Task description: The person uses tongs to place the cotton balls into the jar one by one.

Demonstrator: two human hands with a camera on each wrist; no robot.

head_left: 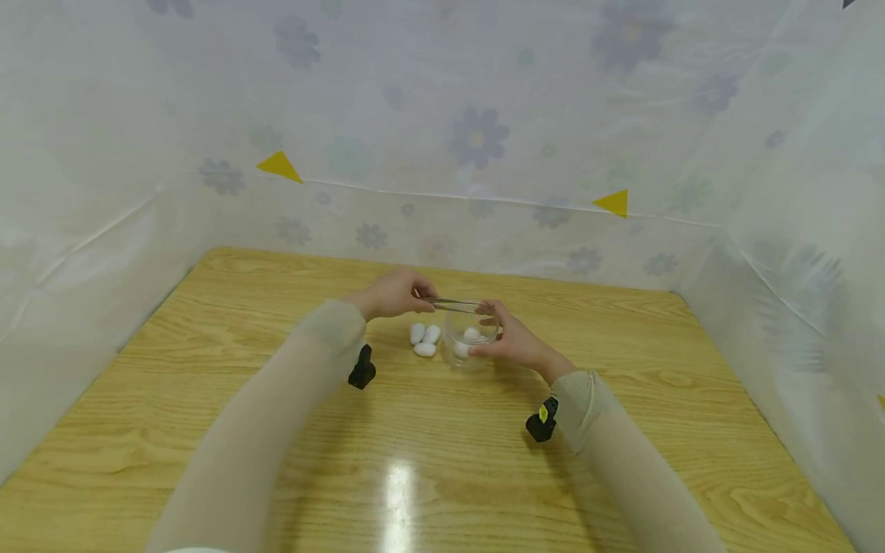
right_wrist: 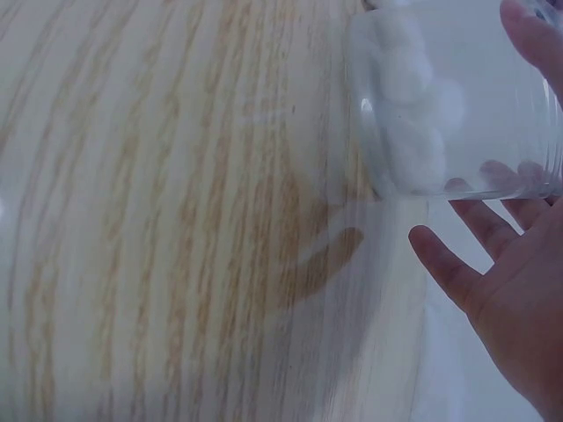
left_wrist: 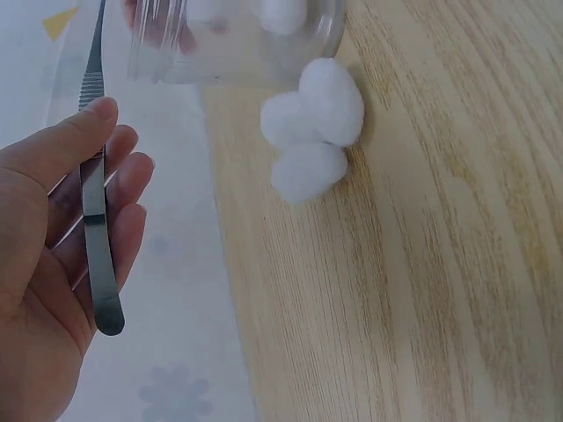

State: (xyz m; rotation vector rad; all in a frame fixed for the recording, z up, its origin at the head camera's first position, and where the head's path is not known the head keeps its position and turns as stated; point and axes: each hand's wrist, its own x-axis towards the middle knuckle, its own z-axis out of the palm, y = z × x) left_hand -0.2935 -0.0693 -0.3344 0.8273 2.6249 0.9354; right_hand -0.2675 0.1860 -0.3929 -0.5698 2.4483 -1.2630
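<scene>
My left hand point(head_left: 397, 293) pinches metal tweezers point(left_wrist: 97, 255) between thumb and fingers, their tips reaching over the mouth of a clear jar point(head_left: 452, 355). Nothing can be made out between the tips. Around the jar's right side, near the rim, the thumb and fingers of my right hand point(head_left: 517, 340) hold it upright on the table. White cotton balls point(right_wrist: 413, 79) lie inside, seen through the clear wall; how many is unclear. Three more cotton balls point(head_left: 425, 349) sit close together on the table, just left of the jar.
The wooden table point(head_left: 442, 461) has light glaring off its near part. Pale flowered sheeting point(head_left: 415, 115) hangs behind the table and along both sides, with yellow triangles point(head_left: 280, 166) on it. A small black camera is strapped at each wrist.
</scene>
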